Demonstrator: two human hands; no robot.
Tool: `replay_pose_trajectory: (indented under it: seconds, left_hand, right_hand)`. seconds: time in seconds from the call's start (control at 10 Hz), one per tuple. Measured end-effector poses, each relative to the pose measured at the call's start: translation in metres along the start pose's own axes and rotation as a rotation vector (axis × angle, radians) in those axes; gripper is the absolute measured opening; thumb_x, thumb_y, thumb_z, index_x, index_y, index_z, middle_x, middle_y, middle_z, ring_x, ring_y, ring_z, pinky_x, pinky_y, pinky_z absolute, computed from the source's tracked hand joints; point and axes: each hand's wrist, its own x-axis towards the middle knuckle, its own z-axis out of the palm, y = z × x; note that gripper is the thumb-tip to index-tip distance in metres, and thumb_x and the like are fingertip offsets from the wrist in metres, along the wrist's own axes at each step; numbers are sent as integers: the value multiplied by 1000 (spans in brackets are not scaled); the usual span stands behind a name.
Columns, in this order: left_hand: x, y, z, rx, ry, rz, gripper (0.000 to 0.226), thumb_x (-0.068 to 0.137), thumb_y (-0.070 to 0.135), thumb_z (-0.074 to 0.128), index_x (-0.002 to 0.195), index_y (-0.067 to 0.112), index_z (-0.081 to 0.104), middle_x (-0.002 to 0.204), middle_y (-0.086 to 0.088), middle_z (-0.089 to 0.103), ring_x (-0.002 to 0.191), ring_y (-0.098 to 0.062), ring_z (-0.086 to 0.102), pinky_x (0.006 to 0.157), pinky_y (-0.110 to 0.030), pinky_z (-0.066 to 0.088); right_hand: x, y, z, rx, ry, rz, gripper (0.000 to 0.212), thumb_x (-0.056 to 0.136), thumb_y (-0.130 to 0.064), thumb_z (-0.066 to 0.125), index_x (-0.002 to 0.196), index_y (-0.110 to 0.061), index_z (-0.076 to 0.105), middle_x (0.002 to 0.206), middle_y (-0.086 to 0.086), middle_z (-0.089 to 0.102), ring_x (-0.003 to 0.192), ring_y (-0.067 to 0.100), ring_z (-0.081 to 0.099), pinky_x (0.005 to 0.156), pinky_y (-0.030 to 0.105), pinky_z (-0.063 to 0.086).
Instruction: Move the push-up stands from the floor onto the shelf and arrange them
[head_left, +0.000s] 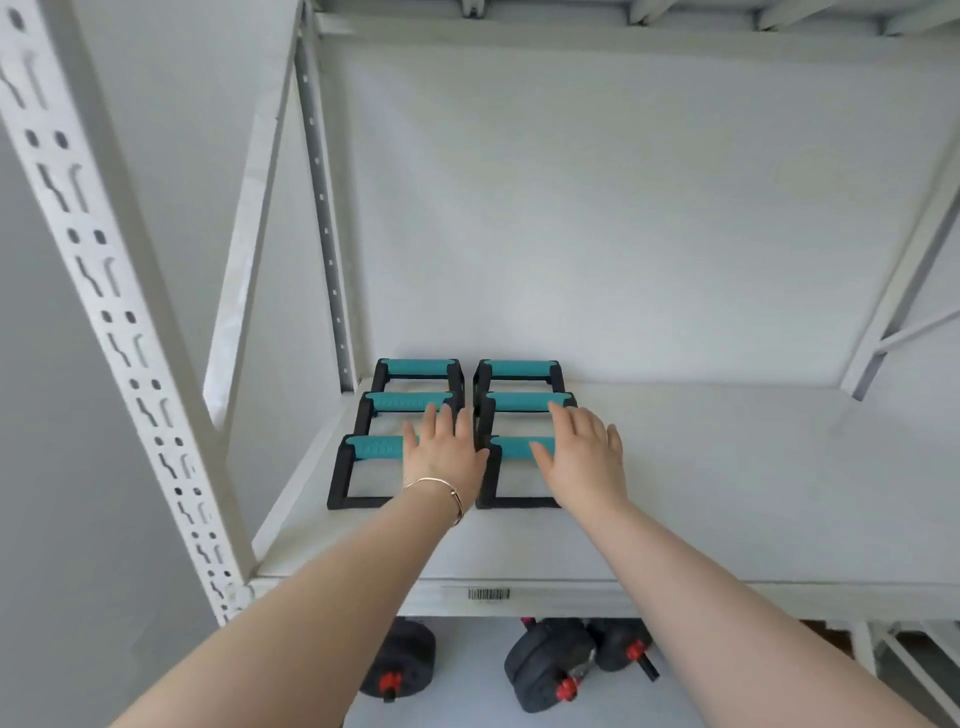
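Several push-up stands with black frames and teal grips stand on the white shelf (727, 493) in two columns at its back left. The front left stand (371, 451) and the front right stand (511, 448) are nearest me. Behind them are a middle pair (395, 402) and a back pair (415, 368). My left hand (441, 449) lies over the right end of the front left stand, fingers straight. My right hand (584, 452) lies flat over the front right stand's grip, fingers spread. Neither hand curls round a grip.
A perforated white upright (119, 332) runs down the left side of the shelf. Black dumbbells with red collars (550, 670) lie on the floor under the shelf. The shelf's right half is bare white board. A barcode label (488, 594) sits on the front edge.
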Motion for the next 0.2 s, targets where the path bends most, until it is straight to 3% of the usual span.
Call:
replay_pose_trajectory:
  seconds: [0.2]
  left_hand:
    - [-115,27,10,-130,14,-33,59,100,44,31,153,21,19,161,0,18,150,-21,5,122,-43,9]
  right_hand:
    - [-98,35,-18,78,1,-98,57,92,-44,53,142,-18,42,138,7,54,130,26,48,108,46,40]
